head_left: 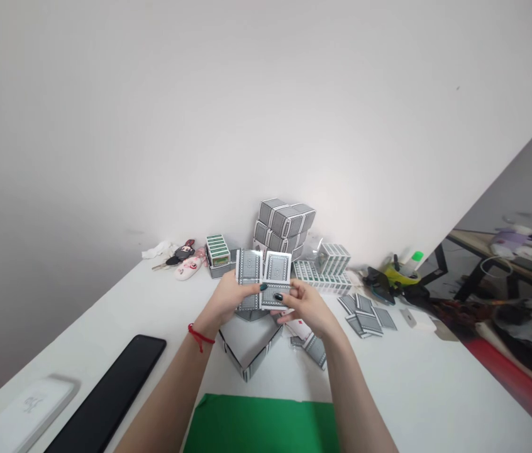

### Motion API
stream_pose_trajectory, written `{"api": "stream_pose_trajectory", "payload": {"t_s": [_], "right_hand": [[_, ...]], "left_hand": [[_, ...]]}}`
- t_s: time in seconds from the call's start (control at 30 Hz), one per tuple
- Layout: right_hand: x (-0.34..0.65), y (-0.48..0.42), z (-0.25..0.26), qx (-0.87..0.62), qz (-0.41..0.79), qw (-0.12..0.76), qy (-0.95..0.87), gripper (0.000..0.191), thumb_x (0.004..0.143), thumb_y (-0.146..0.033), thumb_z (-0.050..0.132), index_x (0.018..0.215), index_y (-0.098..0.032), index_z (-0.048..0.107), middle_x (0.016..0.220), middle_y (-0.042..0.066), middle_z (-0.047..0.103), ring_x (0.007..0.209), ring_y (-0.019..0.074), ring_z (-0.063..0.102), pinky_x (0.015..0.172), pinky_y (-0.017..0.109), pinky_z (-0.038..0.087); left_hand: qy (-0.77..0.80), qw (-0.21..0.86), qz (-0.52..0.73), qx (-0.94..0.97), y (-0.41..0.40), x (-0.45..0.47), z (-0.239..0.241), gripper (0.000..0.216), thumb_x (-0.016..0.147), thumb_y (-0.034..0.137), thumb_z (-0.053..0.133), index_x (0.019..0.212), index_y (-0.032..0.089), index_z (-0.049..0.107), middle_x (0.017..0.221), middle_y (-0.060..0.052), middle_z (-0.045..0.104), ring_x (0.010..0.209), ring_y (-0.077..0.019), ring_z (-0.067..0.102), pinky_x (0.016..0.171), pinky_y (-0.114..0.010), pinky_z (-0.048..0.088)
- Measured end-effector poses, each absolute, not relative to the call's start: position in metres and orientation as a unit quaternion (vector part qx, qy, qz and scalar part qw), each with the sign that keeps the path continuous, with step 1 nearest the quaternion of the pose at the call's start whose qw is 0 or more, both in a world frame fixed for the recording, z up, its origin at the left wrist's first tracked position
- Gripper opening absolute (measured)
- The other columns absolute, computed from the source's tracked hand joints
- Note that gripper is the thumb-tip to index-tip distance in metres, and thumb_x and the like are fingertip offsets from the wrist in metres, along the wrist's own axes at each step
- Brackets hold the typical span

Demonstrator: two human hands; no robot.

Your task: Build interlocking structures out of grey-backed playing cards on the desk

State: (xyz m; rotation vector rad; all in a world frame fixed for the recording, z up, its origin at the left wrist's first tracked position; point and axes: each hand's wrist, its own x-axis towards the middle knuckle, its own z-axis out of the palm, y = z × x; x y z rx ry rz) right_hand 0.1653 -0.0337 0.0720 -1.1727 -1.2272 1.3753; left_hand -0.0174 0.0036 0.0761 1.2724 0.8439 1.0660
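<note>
My left hand (pixel 228 301) and my right hand (pixel 310 308) are raised together over the white table (pixel 412 390), both closed on grey-backed playing cards (pixel 264 277) held upright and side by side. The left hand wears a red string at the wrist. Dark-painted thumbnails press on the cards' lower part. Right below the hands stands an open white card box (pixel 249 343) with grey patterned sides. More cards (pixel 313 346) lie beside it under the right hand.
Stacked grey card boxes (pixel 285 226) and rows of green-edged packs (pixel 325 270) stand at the wall. Loose cards (pixel 367 318) lie to the right. A black phone (pixel 110 390), a white device (pixel 21 409), keys with a charm (pixel 181 258) and a green sheet (pixel 261 425) are nearby.
</note>
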Motion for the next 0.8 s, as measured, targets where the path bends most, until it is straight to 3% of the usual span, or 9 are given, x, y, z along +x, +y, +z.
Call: {"api": "stream_pose_trajectory", "payload": {"t_s": [0.27, 0.47, 0.8], "right_hand": [[0.167, -0.031, 0.073, -0.477, 0.536, 0.494, -0.491, 0.031, 0.063, -0.044, 0.071, 0.075, -0.019, 0.057, 0.06, 0.0, 0.065, 0.052, 0.0177, 0.065, 0.043, 0.026, 0.052], [0.168, -0.034, 0.076, -0.478, 0.525, 0.518, -0.477, 0.033, 0.06, -0.045, 0.072, 0.072, -0.018, 0.057, 0.058, -0.001, 0.064, 0.051, 0.0168, 0.063, 0.042, 0.025, 0.051], [0.158, -0.03, 0.072, -0.476, 0.527, 0.522, -0.472, 0.036, 0.059, -0.046, 0.073, 0.07, -0.018, 0.054, 0.05, -0.002, 0.06, 0.048, 0.0163, 0.063, 0.042, 0.024, 0.051]], "left_hand": [[0.33, 0.639, 0.443, 0.534, 0.004, -0.024, 0.081, 0.048, 0.069, 0.038, 0.069, 0.108, 0.011, 0.06, 0.104, -0.013, 0.067, 0.087, -0.0253, 0.064, 0.079, -0.037, 0.048], [0.346, 0.609, 0.443, 0.559, 0.005, -0.025, 0.078, 0.051, 0.07, 0.041, 0.067, 0.112, 0.012, 0.059, 0.103, -0.012, 0.067, 0.089, -0.0266, 0.063, 0.072, -0.034, 0.049], [0.366, 0.555, 0.453, 0.594, 0.001, -0.022, 0.085, 0.056, 0.071, 0.049, 0.063, 0.111, 0.011, 0.06, 0.094, -0.011, 0.07, 0.092, -0.0276, 0.062, 0.077, -0.035, 0.047]]}}
